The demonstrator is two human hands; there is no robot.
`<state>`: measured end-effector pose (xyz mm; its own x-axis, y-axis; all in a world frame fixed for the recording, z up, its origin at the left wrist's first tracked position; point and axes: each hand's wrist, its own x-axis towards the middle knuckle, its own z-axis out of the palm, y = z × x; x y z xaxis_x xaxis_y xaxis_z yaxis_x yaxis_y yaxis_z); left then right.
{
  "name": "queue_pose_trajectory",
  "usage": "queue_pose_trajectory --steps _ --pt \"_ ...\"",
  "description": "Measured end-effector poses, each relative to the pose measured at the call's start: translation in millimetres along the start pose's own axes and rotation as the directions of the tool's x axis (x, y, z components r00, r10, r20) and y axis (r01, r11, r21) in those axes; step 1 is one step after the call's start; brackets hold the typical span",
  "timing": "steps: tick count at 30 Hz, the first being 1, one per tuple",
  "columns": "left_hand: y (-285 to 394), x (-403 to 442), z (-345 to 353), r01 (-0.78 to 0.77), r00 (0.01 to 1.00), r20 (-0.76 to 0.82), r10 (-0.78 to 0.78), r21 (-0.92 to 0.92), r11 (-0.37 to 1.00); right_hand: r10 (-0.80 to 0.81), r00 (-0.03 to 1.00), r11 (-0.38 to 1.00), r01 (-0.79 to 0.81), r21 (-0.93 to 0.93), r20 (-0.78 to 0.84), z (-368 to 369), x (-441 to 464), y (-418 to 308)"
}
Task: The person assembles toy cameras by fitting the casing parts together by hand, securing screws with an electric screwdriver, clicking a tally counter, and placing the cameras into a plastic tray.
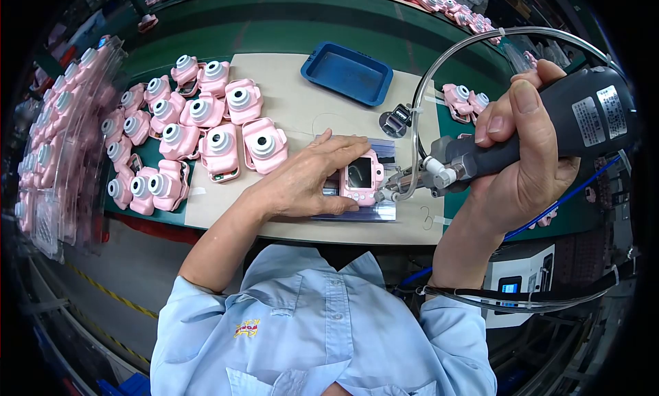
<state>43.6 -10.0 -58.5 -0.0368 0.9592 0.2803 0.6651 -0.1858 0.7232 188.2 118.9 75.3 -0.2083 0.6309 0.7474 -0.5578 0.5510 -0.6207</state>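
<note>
One pink toy camera lies screen-up on the worktop, in the left hand, whose fingers and thumb clasp its opposite edges. The right hand wraps its fingers around a power screwdriver, tip at the camera's corner; fastening seems underway, though seated screws can't be made out. Left-side cameras, several with gaping shells, look unfastened; whether the right-side cameras are finished is unclear.

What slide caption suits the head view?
Left hand steadies a pink camera; right hand holds a power tool at the camera's edge.
</note>
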Motion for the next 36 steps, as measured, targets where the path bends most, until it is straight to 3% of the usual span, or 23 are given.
queue_pose_trajectory --steps 16,22,27,31,36 --pt "-4.6 -1.2 -0.4 -0.044 0.999 0.030 0.043 0.021 0.999 0.108 0.994 0.994 -0.108 0.015 0.009 2.7 -9.9 2.5" --pt "-7.9 -1.9 -3.0 -0.082 0.997 -0.002 0.083 0.075 0.994 0.062 0.998 0.998 -0.062 -0.026 0.011 9.4 -8.2 -0.5" --pt "-4.1 1.6 -18.2 -0.095 0.991 0.106 0.080 0.144 0.985 0.069 0.996 0.996 -0.065 -0.069 0.057 8.9 4.1 -13.3" --pt "5.6 7.6 -26.9 -0.014 0.976 0.215 -0.028 0.188 0.982 0.000 0.998 0.998 0.003 -0.061 0.059 10.9 13.5 -33.7" --pt "0.6 12.6 -26.5 0.013 0.973 0.224 -0.056 0.186 0.982 0.006 0.992 0.995 0.006 -0.101 0.127 25.1 5.1 -38.2"
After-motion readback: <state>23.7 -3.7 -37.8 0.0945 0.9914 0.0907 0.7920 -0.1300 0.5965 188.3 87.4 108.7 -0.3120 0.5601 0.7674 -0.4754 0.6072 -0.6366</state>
